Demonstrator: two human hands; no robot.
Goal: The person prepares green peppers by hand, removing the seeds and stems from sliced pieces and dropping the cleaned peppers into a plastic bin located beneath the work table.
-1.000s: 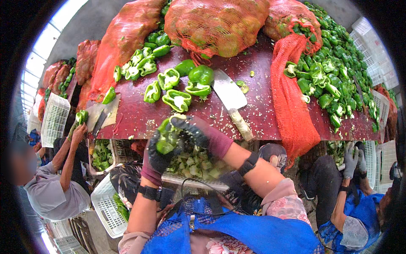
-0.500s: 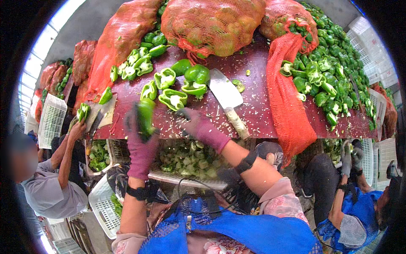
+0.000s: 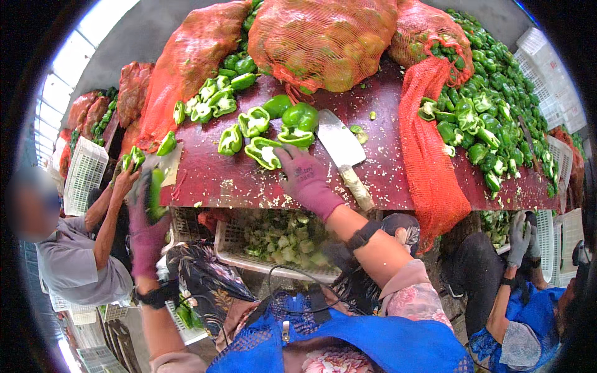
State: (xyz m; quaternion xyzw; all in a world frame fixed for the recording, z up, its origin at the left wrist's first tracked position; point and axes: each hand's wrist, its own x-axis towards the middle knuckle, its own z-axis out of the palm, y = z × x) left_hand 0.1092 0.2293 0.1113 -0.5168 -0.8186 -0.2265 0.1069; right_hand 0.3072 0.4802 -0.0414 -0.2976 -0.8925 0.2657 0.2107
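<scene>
My left hand (image 3: 147, 239), in a purple glove with a dark palm, is closed round a green bell pepper piece (image 3: 155, 194) off the table's left front edge; both are blurred. My right hand (image 3: 306, 177), gloved alike, reaches over the table with its fingers stretched out. Its fingertips touch the right side of a cut bell pepper half (image 3: 262, 153), pale core showing. Beyond lie another cut pepper (image 3: 254, 122), a pepper half (image 3: 230, 140) and a larger green pepper (image 3: 301, 118). A cleaver (image 3: 340, 138) with a wrapped handle lies right of them.
Full red mesh sacks (image 3: 323, 43) stand along the back of the dark red table (image 3: 382, 155). An orange-red net (image 3: 429, 137) drapes over the front edge, beside a large pepper heap (image 3: 491, 93). Below is a white crate (image 3: 227, 252) of scraps. Co-workers sit left (image 3: 84, 261) and right (image 3: 528, 317).
My left hand has swung left with the pepper piece, away from the table front. My right hand has moved forward onto the cut pepper half. The whole view has shifted slightly.
</scene>
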